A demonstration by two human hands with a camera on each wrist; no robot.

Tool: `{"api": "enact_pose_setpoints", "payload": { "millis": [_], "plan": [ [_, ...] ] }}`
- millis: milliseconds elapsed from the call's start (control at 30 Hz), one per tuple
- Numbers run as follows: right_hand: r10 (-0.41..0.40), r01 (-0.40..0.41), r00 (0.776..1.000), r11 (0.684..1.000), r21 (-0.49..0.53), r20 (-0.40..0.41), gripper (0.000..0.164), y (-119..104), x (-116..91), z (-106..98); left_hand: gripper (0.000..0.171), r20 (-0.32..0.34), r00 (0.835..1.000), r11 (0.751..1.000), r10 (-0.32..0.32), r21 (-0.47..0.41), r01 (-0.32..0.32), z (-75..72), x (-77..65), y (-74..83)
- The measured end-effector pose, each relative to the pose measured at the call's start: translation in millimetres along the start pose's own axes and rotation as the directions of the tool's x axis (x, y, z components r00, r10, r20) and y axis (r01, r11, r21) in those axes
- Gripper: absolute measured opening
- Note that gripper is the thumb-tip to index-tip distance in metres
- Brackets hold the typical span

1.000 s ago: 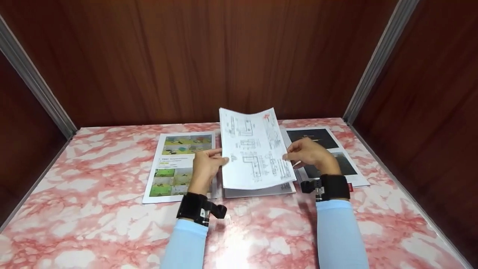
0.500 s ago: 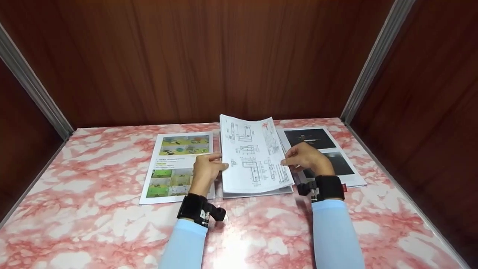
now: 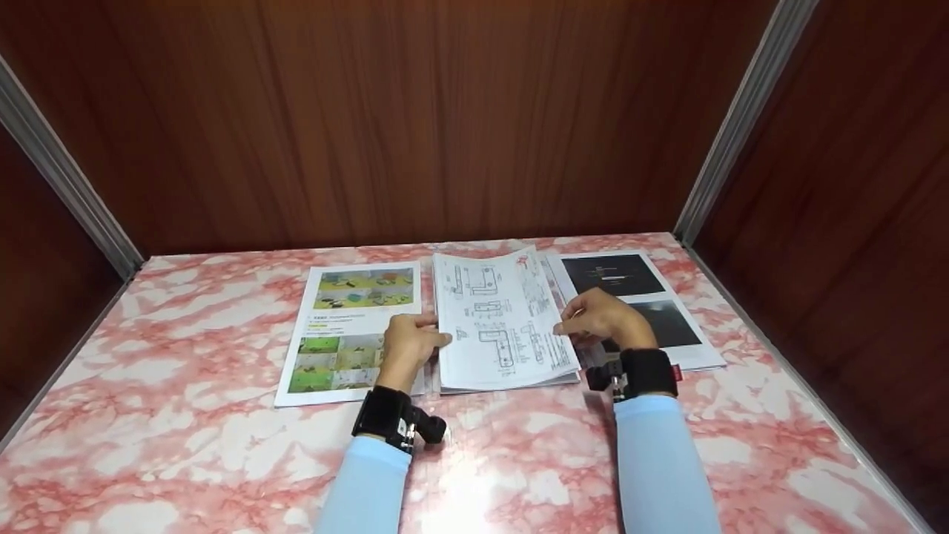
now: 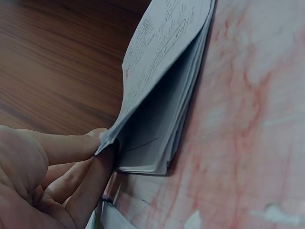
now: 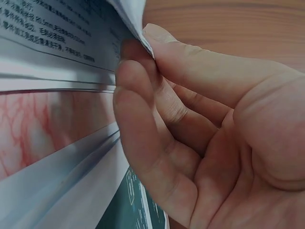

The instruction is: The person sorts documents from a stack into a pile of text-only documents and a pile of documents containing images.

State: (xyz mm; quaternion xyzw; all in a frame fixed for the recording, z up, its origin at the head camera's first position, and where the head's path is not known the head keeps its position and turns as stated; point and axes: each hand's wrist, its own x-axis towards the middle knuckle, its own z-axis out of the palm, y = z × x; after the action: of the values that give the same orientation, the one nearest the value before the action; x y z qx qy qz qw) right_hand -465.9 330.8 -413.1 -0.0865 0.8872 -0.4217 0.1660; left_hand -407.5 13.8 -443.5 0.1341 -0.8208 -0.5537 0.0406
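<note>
Clearly, the left hand (image 3: 408,340) is pinching one long edge of the drawing (image 3: 504,319) and the right hand (image 3: 604,320) is pinching the other. They are holding it curved over the stack (image 4: 147,155), mid-desk (image 3: 185,445), with a shadowed gap showing beneath; whether they are gripping one page or several, I cannot tell. The drawing is hiding most of the stack, and its smallest lettering is blurring. The left hand is covering part of the photo pile (image 3: 345,319), the right hand part of the dark pile (image 3: 671,325). Both sleeves (image 3: 663,467) are being cut off below.
</note>
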Motion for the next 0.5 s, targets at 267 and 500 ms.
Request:
{"api": "enact_pose_setpoints", "payload": {
  "millis": [267,500],
  "plan": [
    [0.039,-0.039,0.999,0.999,-0.019,-0.003,0.026,4,2,2,0.042,-0.029,1.000,0.995,-0.011,0.098,0.014,0.1,0.1,1.9],
    [0.063,-0.063,0.998,0.997,-0.036,0.019,0.030,3,-1,-1,0.043,-0.066,0.998,0.972,0.011,0.237,0.005,-6.4,-4.0,13.9]
  ]
}}
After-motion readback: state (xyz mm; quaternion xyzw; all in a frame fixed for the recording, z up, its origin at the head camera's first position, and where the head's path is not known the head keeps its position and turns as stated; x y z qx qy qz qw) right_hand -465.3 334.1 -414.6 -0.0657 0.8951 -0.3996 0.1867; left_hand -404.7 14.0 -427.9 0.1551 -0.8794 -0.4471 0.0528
